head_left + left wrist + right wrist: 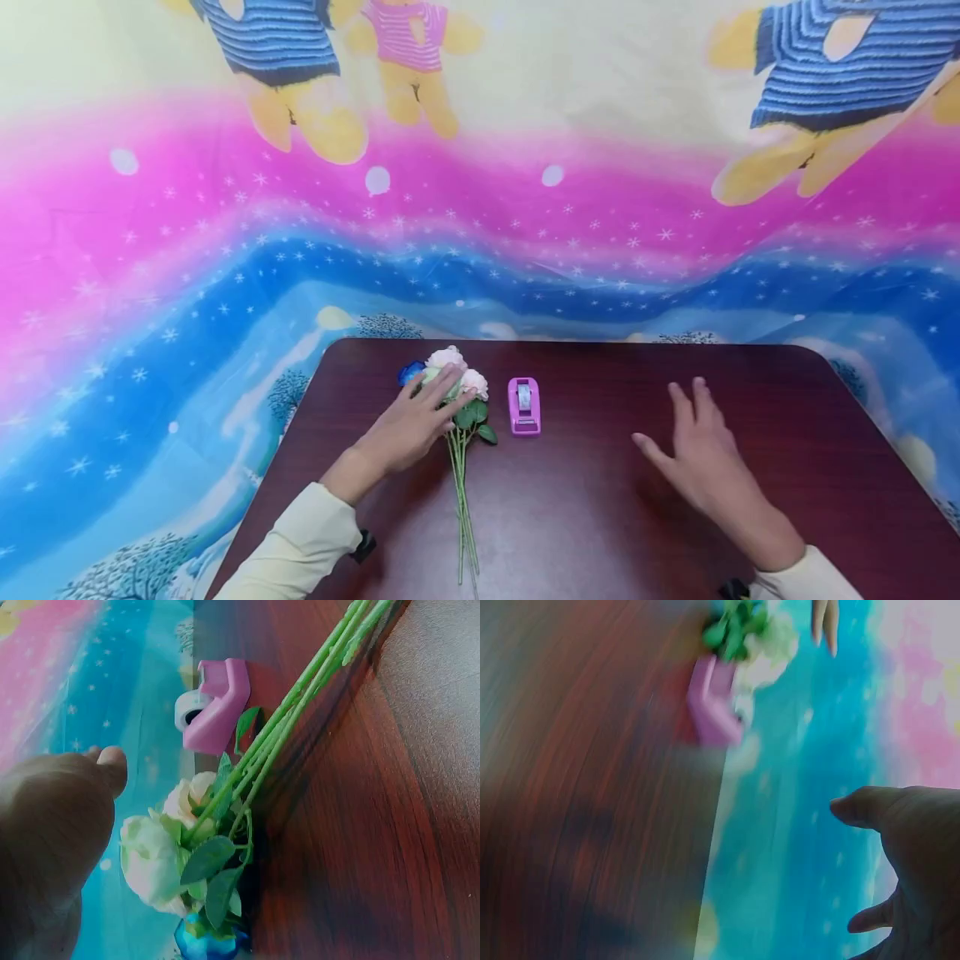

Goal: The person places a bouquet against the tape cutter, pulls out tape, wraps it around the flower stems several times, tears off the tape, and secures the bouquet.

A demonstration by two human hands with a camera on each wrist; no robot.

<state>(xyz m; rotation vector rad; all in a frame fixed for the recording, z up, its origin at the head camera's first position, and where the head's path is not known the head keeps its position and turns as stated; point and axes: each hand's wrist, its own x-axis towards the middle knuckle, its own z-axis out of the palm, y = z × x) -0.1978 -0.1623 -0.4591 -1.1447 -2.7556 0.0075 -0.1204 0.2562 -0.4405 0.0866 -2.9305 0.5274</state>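
In the head view, the left hand point(408, 423) is over the rose bouquet point(446, 358), its fingers extended; the bouquet lies on the worktop point(585, 517), left of the pink tape dispenser point(524, 407). The right hand point(705, 467), fingers spread, is well apart. The left wrist view shows no grip on the green stems point(292, 709). In the right wrist view, that hand holds nothing. I judge this a reaching step; gripping would need the left fingers lowered and closed.

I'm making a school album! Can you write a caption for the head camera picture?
Left hand above flowers, right hand above the table, pink tape dispenser between them.
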